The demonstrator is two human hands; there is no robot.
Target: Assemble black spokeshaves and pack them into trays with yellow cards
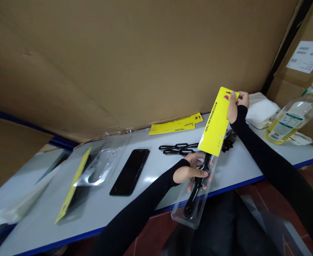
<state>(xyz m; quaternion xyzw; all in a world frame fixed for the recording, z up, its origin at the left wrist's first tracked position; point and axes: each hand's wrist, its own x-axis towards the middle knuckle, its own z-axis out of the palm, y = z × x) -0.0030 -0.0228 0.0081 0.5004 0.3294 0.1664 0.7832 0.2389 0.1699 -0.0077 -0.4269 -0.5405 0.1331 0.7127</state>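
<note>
My left hand [189, 173] is wrapped round a clear plastic blister pack [181, 215], its thumb on the black spokeshave [192, 201] inside. The pack slants over the table's front edge. At its upper end is a yellow backing card [216, 119] printed "WOODWORKING TOOL". Near the hang hole, my right hand [235, 105] pinches the card's top corner between thumb and fingers. The card covers the tool's upper end. Behind the pack, loose black spokeshaves [181, 146] lie side by side on the table, partly hidden by the card.
Several yellow cards [172, 127] lie by the cardboard wall. A black phone [129, 172] rests mid-table, beside clear plastic packaging [99, 167] and another yellow card [73, 186]. At the right stand a bottle of yellow liquid [288, 121] and a white bag [261, 110]. The table edge [241, 182] is blue.
</note>
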